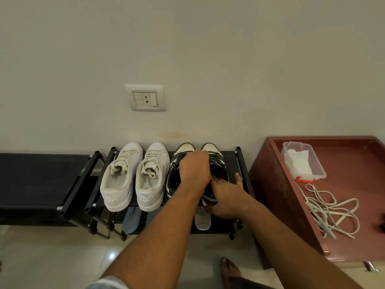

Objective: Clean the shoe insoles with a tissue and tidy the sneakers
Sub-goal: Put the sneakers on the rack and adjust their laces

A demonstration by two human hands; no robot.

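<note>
Black tubular rack (229,157): right hand (226,197) grips black-white leather sneaker (218,165) heel; left hand (194,168) over laces, fingers hidden, grip unclear.

on the top shelf of the rack (242,174) the left pair of sneakers (119,180) sat just beside the right pair of sneakers (177,163), toes to the wall. on the shelf below lay the left insole (131,220) and the right insole (202,221) (one under each pair). a socket (145,98) sat on the wall above. a bench (37,180) stood left of the rack, a table (354,205) right of it. on the table a box (318,165) held tissues (298,161), with laces (331,211) before it.
</note>
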